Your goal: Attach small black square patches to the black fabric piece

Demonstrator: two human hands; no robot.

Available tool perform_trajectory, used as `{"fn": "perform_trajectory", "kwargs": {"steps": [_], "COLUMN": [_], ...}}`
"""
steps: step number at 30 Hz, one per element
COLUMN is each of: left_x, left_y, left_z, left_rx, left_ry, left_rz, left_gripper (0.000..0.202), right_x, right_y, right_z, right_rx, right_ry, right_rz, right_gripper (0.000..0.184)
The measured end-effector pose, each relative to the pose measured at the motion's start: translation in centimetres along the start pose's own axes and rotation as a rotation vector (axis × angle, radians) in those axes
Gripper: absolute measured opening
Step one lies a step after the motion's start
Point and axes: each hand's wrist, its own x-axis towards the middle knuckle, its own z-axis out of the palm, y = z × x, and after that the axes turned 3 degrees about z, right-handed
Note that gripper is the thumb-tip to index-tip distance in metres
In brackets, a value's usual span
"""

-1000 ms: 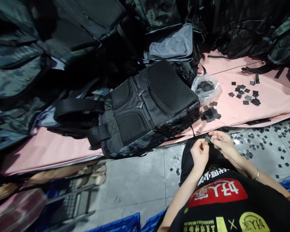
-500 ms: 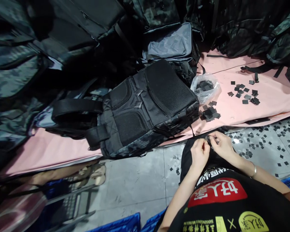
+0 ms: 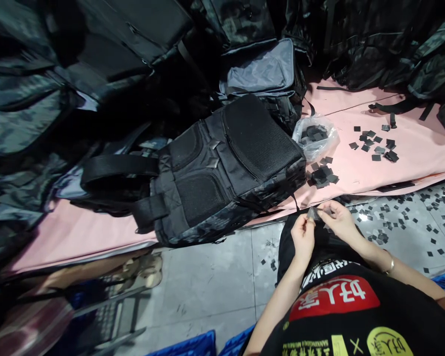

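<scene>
Pinching with bent fingers, my left hand (image 3: 303, 238) has hold of a small grey piece (image 3: 313, 213) above the lap; my right hand (image 3: 337, 220) has curled fingertips just beside it, though from my remote view I cannot tell whether they grip it. Beyond: black backpack (image 3: 202, 198), lying on pink sheeting (image 3: 359, 184) beside a clear plastic bag (image 3: 325, 150) containing dark squares; further squares (image 3: 321, 177) lie loose nearby.

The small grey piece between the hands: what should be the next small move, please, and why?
Probably the left hand should steady the small grey piece while the right hand works gently at its edge, because both hands' fingertips seem to meet there.
</scene>
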Motion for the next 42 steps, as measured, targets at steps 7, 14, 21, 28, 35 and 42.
{"fn": "perform_trajectory", "kwargs": {"steps": [7, 14, 21, 28, 35, 42], "left_x": [1.0, 0.9, 0.2, 1.0, 0.4, 0.9], "left_y": [-0.8, -0.6, -0.4, 0.4, 0.7, 0.9], "left_z": [-1.3, -1.5, -1.6, -2.6, -1.2, -1.5], "left_rx": [0.312, 0.575, 0.329, -0.378, 0.122, 0.529], "left_ry": [-0.108, -0.247, -0.067, 0.048, -0.185, -0.285], "left_rz": [0.081, 0.292, 0.275, -0.128, 0.012, 0.255], "left_gripper": [0.025, 0.018, 0.021, 0.033, 0.026, 0.020], "right_x": [-0.8, -0.5, -0.3, 0.4, -0.2, -0.2], "right_y": [1.2, 1.6, 1.7, 1.7, 2.1, 2.3], "right_z": [-0.3, -1.1, -1.1, -2.3, -1.3, -1.9], "right_rx": [-0.595, -0.757, -0.582, -0.500, -0.655, -0.644], "right_ry": [-0.010, -0.123, 0.010, 0.223, 0.136, -0.065], "right_rz": [-0.330, -0.306, -0.309, -0.203, -0.330, -0.283], "right_gripper": [0.029, 0.031, 0.022, 0.016, 0.017, 0.022]}}
